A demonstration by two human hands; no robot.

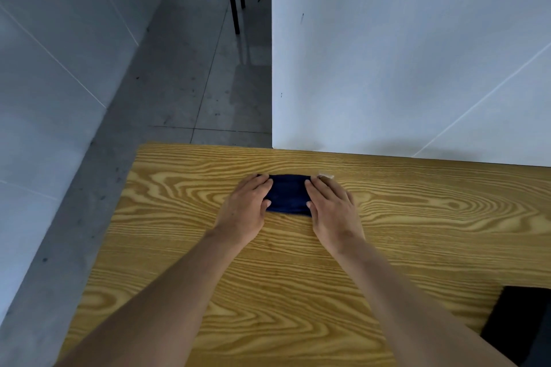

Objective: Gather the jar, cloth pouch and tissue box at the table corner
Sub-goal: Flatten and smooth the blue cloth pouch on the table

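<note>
Pouch lay flat near the counter far-left corner, long axis left-right. I noted left hand and right hand flat on its 2 ends, equally near, fingers extended, nothing gripped.

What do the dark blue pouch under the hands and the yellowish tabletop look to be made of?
The dark blue pouch looks like soft woven cloth: matte, with no shine and rounded, slack edges under the left hand and right hand. The yellowish tabletop shows bold wood grain with a smooth, flat finish; it may be solid wood or printed laminate.
</note>
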